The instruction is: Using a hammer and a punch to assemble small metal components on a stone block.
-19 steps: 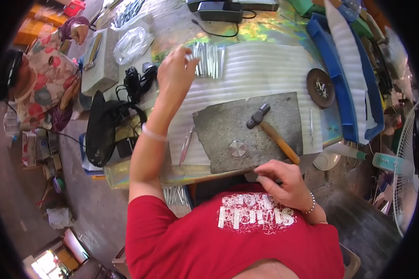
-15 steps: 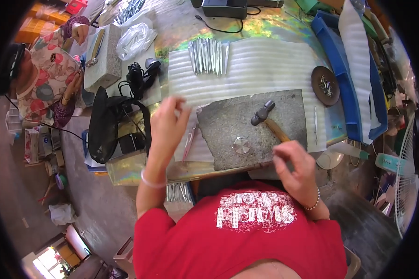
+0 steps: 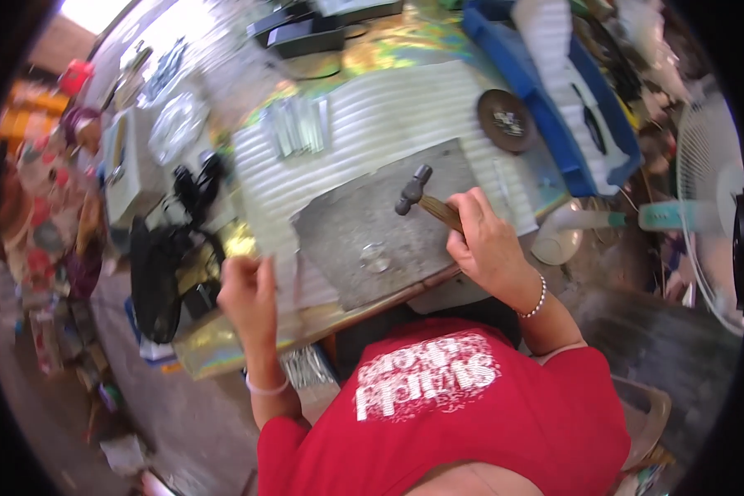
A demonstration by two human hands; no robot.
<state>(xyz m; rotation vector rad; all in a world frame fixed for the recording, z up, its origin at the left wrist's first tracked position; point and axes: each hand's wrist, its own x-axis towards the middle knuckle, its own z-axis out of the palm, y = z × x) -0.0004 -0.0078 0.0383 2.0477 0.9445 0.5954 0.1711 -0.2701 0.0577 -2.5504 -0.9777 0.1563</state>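
Note:
My right hand (image 3: 484,240) has its fingers closed round the wooden handle of a ball-peen hammer (image 3: 413,190). The dark hammer head is over a rough grey slab (image 3: 335,244); whether it touches cannot be told. On the slab lies a shiny round metal disc (image 3: 376,256). Near the table's front edge, left of the slab, my left hand (image 3: 250,298) is blurred, its fingers curled in. Anything inside them is hidden. A thin pinkish tool (image 3: 296,279) lies between that hand and the slab, too smeared to name.
White foam sheet (image 3: 372,116) lies under the slab, bearing a row of silvery metal strips (image 3: 296,126). A brown round dish (image 3: 504,121) of small pieces and a blue tray (image 3: 546,124) stand right. Left are a black bag (image 3: 153,285) and another person (image 3: 50,207).
My right hand has moved forward and closed on the hammer handle. My left hand has come down toward the table's front edge. The whole view has turned and shifted.

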